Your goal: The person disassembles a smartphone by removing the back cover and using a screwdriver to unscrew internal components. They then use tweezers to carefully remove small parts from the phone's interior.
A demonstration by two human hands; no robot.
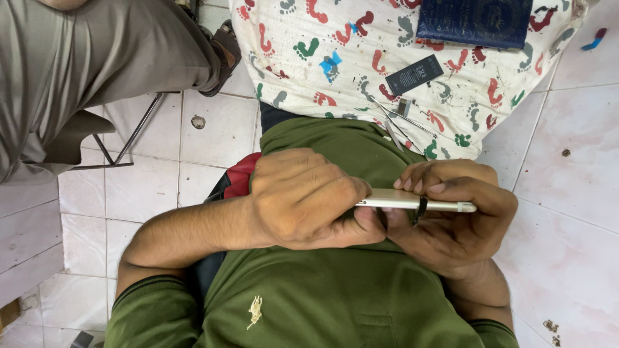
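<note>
Left hand [303,200]: curled tight around 1 end of the slim silver phone [412,203].
Right hand [451,216]: pinching the phone's other end, edge-on, above the green shirt [335,296].
Cloth [387,58]: tweezers [396,125] near its front edge, black battery [414,75] mid-cloth, blue box [474,22] at its far edge.

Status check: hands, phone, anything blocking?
Left hand and right hand both gripping the phone, held edge-on above the lap. Tweezers and battery lie apart on the printed cloth. Nothing blocking.
</note>
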